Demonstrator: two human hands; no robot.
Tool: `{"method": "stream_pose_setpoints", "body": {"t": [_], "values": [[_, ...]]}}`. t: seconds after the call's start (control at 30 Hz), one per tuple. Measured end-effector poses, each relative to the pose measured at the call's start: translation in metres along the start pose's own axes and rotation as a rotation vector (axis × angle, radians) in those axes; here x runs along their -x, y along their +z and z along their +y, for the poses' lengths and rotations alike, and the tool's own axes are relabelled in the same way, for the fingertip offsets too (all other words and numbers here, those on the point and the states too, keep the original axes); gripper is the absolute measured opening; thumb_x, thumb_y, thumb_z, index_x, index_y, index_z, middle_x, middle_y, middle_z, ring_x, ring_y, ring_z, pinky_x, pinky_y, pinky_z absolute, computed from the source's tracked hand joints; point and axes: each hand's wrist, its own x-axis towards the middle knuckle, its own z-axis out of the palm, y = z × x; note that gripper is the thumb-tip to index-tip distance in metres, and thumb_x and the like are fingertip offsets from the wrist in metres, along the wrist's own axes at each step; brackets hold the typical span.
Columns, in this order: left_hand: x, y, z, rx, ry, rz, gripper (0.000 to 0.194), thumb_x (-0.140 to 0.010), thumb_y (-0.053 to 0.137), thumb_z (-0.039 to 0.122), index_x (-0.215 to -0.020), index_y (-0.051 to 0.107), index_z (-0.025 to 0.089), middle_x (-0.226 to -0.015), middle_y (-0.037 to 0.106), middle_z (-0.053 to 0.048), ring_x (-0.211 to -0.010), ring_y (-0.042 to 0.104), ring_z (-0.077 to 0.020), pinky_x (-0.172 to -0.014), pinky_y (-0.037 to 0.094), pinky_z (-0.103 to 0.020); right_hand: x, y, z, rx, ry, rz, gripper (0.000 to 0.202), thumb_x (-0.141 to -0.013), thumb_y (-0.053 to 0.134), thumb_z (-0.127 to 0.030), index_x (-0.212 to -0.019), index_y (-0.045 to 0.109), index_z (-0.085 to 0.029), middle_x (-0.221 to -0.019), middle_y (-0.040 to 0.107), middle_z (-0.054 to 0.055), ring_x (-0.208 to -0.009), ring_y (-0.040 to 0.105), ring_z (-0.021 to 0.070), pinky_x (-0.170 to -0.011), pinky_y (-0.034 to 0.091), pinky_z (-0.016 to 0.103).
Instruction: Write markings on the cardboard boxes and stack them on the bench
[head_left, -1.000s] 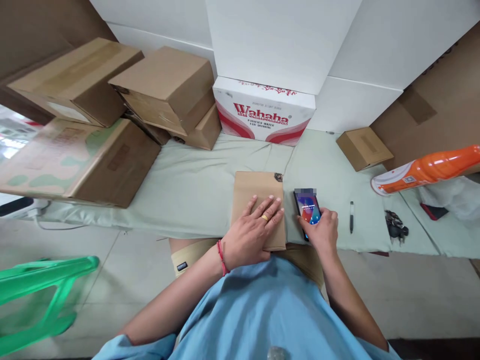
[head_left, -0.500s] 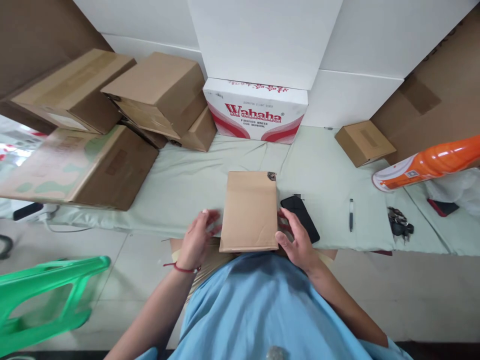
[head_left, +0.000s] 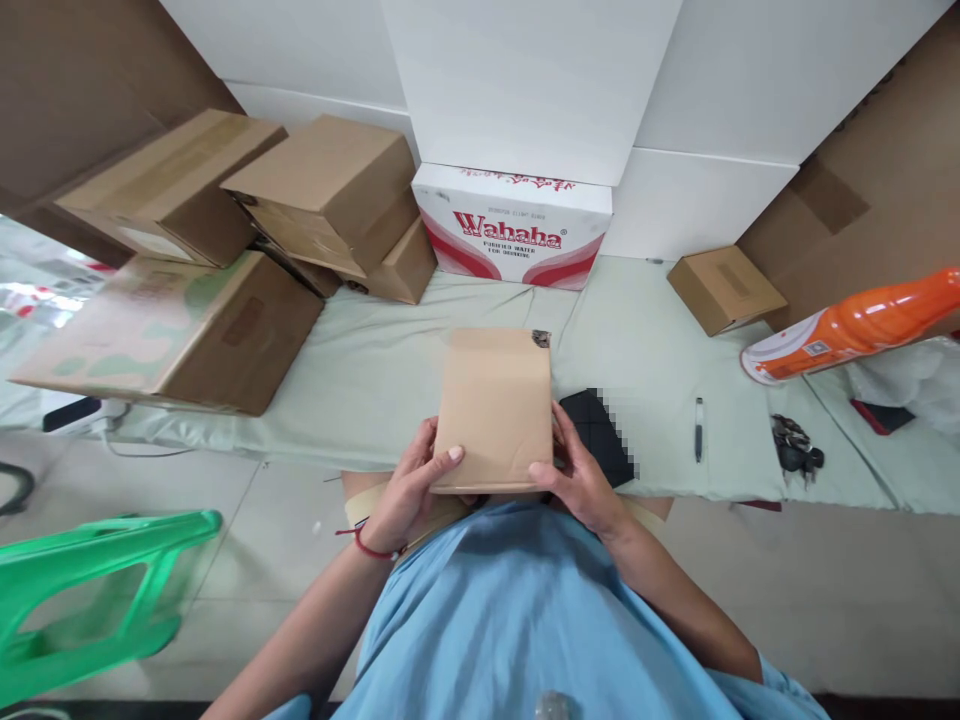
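In front of my body is a small brown cardboard box [head_left: 495, 405] with a dark, torn-looking patch on its far right corner. My left hand [head_left: 416, 480] grips its near left side, thumb on the top face and fingers around the edge. On the opposite side my right hand [head_left: 577, 470] holds the near right edge, its thumb over the top and the fingers partly hidden. A black phone-like flat object [head_left: 596, 435], partly pixelated, lies just right of the box.
A green cloth covers the table [head_left: 375, 380]. Cardboard boxes [head_left: 330, 190] are stacked at left, with a Wahaba-style white carton [head_left: 517, 230] behind. Rightward lie a pen [head_left: 699, 430], keys [head_left: 796, 448], an orange bottle [head_left: 847, 330] and a small box [head_left: 726, 288]. A green stool [head_left: 112, 540] stands lower left.
My left hand has moved in from beside the box and closed on its edge. The right hand has closed on the other side. The box sits slightly higher in view.
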Motion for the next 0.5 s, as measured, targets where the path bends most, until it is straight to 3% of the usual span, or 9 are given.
{"method": "stream_pose_setpoints", "body": {"t": [0.07,0.17,0.27,0.4,0.5], "values": [[0.002,0.004,0.0,0.005,0.052,-0.082,0.062,-0.082,0.085,0.057,-0.133,0.066,0.025,-0.135,0.07,-0.01,-0.124,0.066,-0.0331,-0.089,0.061,-0.037,0.0,-0.015,-0.003,-0.053,0.008,0.101,0.084,-0.086,0.072,-0.052,-0.163,0.045,-0.03,-0.156,0.064,0.01,-0.136,0.066,0.0318,-0.111,0.056,0.054],[0.003,0.008,-0.002,-0.025,0.087,-0.231,0.058,-0.089,0.079,0.06,-0.135,0.069,0.027,-0.149,0.063,-0.013,-0.145,0.053,-0.038,-0.104,0.058,-0.046,-0.005,-0.056,-0.013,-0.123,0.03,0.288,0.065,-0.084,0.062,-0.049,-0.143,0.062,-0.022,-0.141,0.073,0.013,-0.123,0.071,0.0343,-0.097,0.061,0.051],[0.0,0.007,-0.007,-0.13,0.065,-0.335,0.049,-0.092,0.079,0.057,-0.13,0.072,0.026,-0.141,0.068,-0.014,-0.14,0.058,-0.0363,-0.112,0.052,-0.05,-0.022,-0.113,-0.024,-0.135,-0.025,0.499,0.057,-0.079,0.063,-0.047,-0.131,0.065,-0.022,-0.133,0.073,0.013,-0.112,0.072,0.0319,-0.082,0.06,0.043],[-0.002,0.001,-0.013,-0.203,0.029,-0.298,0.044,-0.093,0.077,0.057,-0.123,0.075,0.024,-0.131,0.074,-0.012,-0.129,0.064,-0.0332,-0.111,0.052,-0.049,-0.055,-0.189,-0.03,-0.016,-0.044,0.734,0.047,-0.07,0.065,-0.046,-0.11,0.065,-0.021,-0.104,0.074,0.007,-0.087,0.068,0.0258,-0.071,0.056,0.039],[-0.001,-0.003,-0.016,-0.199,0.025,-0.244,0.043,-0.092,0.077,0.058,-0.118,0.076,0.024,-0.126,0.075,-0.012,-0.124,0.066,-0.0323,-0.107,0.053,-0.047,-0.082,-0.228,-0.035,0.093,-0.101,0.786,0.034,-0.069,0.062,-0.042,-0.095,0.063,-0.02,-0.089,0.07,0.007,-0.08,0.066,0.0271,-0.069,0.056,0.045]]}}
